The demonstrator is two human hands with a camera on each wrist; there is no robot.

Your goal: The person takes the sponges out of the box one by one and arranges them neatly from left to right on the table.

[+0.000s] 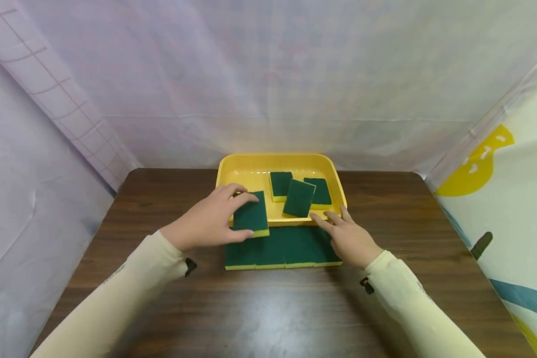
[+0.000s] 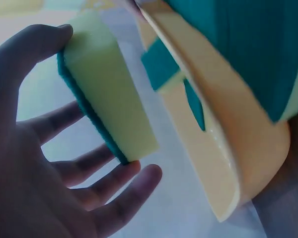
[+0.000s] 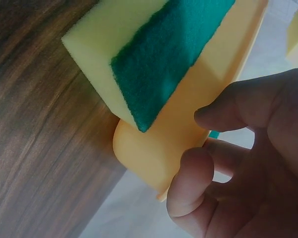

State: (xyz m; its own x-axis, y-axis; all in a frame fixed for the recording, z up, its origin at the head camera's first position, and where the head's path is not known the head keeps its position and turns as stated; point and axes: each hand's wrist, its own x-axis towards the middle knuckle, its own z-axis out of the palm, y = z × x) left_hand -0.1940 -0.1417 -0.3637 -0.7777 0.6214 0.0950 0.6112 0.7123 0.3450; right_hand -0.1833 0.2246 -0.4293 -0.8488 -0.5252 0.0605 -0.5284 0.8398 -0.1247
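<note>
My left hand [image 1: 210, 219] grips a green-and-yellow scouring sponge [image 1: 252, 216] by its edges, thumb at the near edge and fingers at the far one. This sponge is held over the front left rim of a yellow tray [image 1: 246, 161]. My right hand [image 1: 353, 241] holds the tray's front right rim; its thumb [image 3: 218, 109] lies against the outer wall. Inside the tray are three more sponges: one at the back [image 1: 279, 184], another on the right [image 1: 322, 191], and a tilted sponge [image 1: 299, 199] in front of them.
Directly before the tray, several sponges [image 1: 286, 248] lie side by side in a row, green faces up. Everything stands on a dark wooden table [image 1: 170, 298]. Pale cloth [image 1: 273, 74] hangs behind the table and along both sides.
</note>
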